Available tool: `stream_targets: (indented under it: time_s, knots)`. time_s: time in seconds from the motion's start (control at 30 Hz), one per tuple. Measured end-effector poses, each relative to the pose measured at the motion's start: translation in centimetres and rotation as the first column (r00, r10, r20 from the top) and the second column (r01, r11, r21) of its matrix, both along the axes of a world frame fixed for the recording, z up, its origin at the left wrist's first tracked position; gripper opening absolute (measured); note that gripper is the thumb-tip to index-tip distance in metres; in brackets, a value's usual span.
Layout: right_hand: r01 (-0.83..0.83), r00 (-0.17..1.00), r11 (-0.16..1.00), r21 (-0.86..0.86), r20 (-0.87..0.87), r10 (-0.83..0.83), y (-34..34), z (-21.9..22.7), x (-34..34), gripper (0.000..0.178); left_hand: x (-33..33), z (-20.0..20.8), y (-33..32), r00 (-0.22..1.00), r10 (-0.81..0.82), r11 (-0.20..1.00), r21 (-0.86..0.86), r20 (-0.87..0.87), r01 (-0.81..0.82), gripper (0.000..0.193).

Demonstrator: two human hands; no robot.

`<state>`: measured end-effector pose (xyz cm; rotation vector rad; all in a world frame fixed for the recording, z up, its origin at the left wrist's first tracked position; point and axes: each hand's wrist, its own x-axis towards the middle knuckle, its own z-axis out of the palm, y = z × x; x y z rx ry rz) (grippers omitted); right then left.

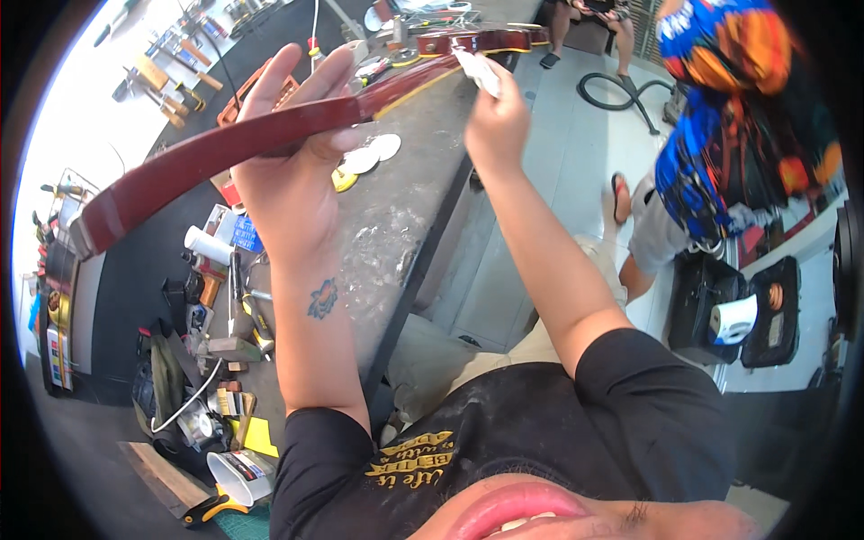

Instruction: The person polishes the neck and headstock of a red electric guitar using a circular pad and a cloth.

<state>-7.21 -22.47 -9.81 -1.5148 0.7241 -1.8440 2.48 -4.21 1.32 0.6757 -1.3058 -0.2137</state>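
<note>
A long, curved, glossy dark red piece (193, 153), likely wood, slants across the upper left, with a grey tip at its near end and a yellowish edge farther along. My left hand (292, 184) carries it across the palm, fingers stretched up past it and thumb below. At its far end, my right hand (499, 121) pinches a crumpled white cloth or tissue (477, 70) close to the surface. Whether the cloth touches it, I cannot tell. Beyond lies another glossy red piece (490, 41) on the dark workbench (378, 234).
White and yellow discs (362, 160) lie below my left hand. Pliers, wood blocks and a white tub (241, 477) crowd the left side. Hammers (162, 81) hang at the back. On the right are a person in a colourful shirt (720, 126), another seated person, a black hose (621, 94) and an open case (711, 306).
</note>
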Motion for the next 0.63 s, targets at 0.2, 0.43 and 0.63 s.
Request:
stream_targets:
  time_s: [0.2,0.43,0.63]
  knots:
    - [-0.011,0.981,0.884,-0.468,-0.175,-0.08,2.2,1.7,1.3,0.064,-0.4,0.6,0.4,0.999,-0.01,0.999,0.038,-0.042,0.012,0.089]
    - [-0.247,0.967,0.762,-0.598,-0.2,0.157,7.6,4.4,-1.8,0.068,-1.1,-0.2,0.0,0.998,-0.018,0.999,0.043,-0.054,0.021,0.092]
    - [-0.242,0.969,0.852,-0.464,-0.161,0.188,7.9,4.6,-0.6,0.066,-1.2,0.3,0.2,0.999,0.023,0.999,0.037,-0.036,-0.022,0.089]
